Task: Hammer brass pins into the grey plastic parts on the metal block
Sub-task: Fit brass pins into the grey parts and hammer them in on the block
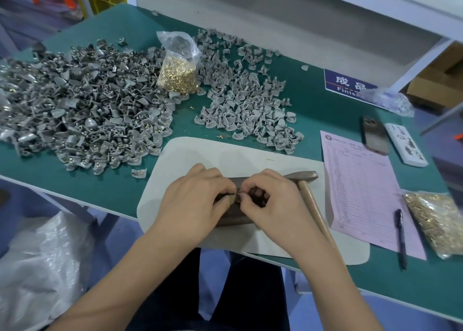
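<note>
Both hands meet over the dark metal block (234,216), which lies on a pale mat (225,152) at the near edge of the green table (313,110). The left hand (193,200) has its fingers curled, thumb and forefinger pinching a small grey plastic part (231,200) on top of the block; the right hand (270,200) is curled in just beside it, fingertips touching the same spot, though whether it pinches a pin there is too small to tell. A hammer (309,197) lies on the mat just right of the right hand, its metal head beside the far end of the block and its wooden handle running toward the table edge under the right forearm. Beyond the mat to the left spreads a large heap of grey parts with brass pins showing (82,110); to the right of it lies a lighter heap of grey parts (245,105). Between the two heaps stands an open clear bag of brass pins (179,72). On the right side of the table lie a pink printed form (363,190) with a pen (400,238) on it, a second bag of brass pins (436,223), a phone (374,135) and a white power strip (406,145)
</note>
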A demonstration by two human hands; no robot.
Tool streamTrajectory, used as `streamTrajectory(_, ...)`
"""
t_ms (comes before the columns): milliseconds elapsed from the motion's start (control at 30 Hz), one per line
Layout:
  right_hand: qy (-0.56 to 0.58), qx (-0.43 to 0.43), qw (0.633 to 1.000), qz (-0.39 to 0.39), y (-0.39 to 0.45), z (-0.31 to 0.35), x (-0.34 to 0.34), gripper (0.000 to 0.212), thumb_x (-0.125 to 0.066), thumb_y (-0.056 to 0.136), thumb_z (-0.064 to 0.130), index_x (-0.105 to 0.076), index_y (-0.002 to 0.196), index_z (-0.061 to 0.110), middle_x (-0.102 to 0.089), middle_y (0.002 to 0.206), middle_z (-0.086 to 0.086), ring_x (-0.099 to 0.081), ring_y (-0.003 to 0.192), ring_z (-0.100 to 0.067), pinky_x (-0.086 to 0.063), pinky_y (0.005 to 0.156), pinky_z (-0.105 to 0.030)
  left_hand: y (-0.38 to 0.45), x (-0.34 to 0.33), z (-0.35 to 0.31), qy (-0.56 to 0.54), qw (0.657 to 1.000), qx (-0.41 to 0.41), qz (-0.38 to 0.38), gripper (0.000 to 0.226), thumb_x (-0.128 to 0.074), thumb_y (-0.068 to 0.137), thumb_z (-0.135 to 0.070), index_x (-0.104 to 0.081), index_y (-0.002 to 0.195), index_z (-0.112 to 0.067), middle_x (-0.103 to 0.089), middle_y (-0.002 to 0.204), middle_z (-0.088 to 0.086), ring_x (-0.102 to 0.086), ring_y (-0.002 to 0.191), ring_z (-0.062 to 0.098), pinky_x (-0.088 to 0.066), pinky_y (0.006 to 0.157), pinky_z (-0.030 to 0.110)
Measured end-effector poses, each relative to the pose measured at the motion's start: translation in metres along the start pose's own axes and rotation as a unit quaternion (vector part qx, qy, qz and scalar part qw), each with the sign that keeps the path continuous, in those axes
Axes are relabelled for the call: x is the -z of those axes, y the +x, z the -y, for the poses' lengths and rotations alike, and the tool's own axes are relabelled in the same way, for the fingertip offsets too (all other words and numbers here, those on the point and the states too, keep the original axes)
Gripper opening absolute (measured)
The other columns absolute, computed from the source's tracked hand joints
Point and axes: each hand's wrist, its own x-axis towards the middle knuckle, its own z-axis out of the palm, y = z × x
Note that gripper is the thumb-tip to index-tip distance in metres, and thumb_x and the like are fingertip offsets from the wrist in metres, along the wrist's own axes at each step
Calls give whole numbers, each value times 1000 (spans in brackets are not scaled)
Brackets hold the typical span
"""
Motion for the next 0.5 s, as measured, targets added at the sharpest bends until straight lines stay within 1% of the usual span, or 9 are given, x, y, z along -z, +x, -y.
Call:
streamTrajectory(67,-14,-10,1000,15,0,3,4,15,-75,79,8,-72,79,22,-58,78,7,-56,74,-10,-41,69,-14,0,1,0,-8,1000,1,5,8,-68,86,-36,-69,94,-37,-60,90,-16,-45,92,10,-35,66,28)
streamTrajectory(100,-29,-10,999,24,0,5,6,14,-75,79,8,-73,80,22,-57,76,7,-54,73,-10,-41,67,-14,1,1,0,-12,1000,0,7,8,-68,87,-36,-69,95,-37,-60,90,-16,-45,92,9,-38,67,29)
streamTrajectory(133,-46,-6,998,32,0,7,8,13,-75,80,9,-73,80,21,-57,75,6,-53,72,-11,-41,66,-16,1,1,0,-14,1000,-2,7,8,-68,86,-35,-69,95,-37,-61,90,-15,-45,91,9,-40,67,29)
streamTrajectory(200,-76,6,996,45,2,12,10,9,-74,81,9,-73,81,18,-58,73,4,-51,71,-11,-43,68,-26,2,1,1,-17,1000,-8,6,8,-70,86,-34,-70,94,-36,-61,89,-14,-45,91,10,-40,66,29)
streamTrajectory(300,-139,22,988,65,6,19,12,6,-69,85,15,-72,81,18,-62,75,4,-52,80,-16,-42,72,-33,2,0,1,-17,1000,-11,5,8,-71,86,-33,-69,94,-36,-60,87,-14,-45,90,10,-34,63,27)
streamTrajectory(367,-178,29,980,83,8,25,11,11,-63,87,19,-66,77,18,-60,77,5,-51,84,-18,-43,71,-37,2,-1,2,-15,1000,-11,10,7,-70,87,-32,-68,94,-35,-59,88,-13,-44,90,10,-36,63,28)
streamTrajectory(433,-192,33,976,92,9,29,9,19,-60,87,18,-53,70,21,-52,74,5,-48,83,-20,-42,69,-38,2,-2,3,-14,1000,-14,13,7,-69,88,-30,-67,94,-33,-57,87,-13,-45,90,10,-42,63,31)
streamTrajectory(467,-195,34,976,95,10,31,8,21,-59,87,17,-49,69,22,-50,73,5,-47,82,-20,-42,68,-38,2,-2,4,-15,1000,-15,14,7,-69,88,-29,-67,93,-32,-57,88,-13,-45,89,10,-43,64,32)
streamTrajectory(500,-191,31,976,97,10,30,9,22,-60,87,17,-50,68,21,-50,71,5,-48,81,-21,-42,68,-39,2,-2,4,-16,1000,-15,14,7,-70,88,-29,-67,93,-33,-57,88,-13,-44,89,10,-43,64,32)
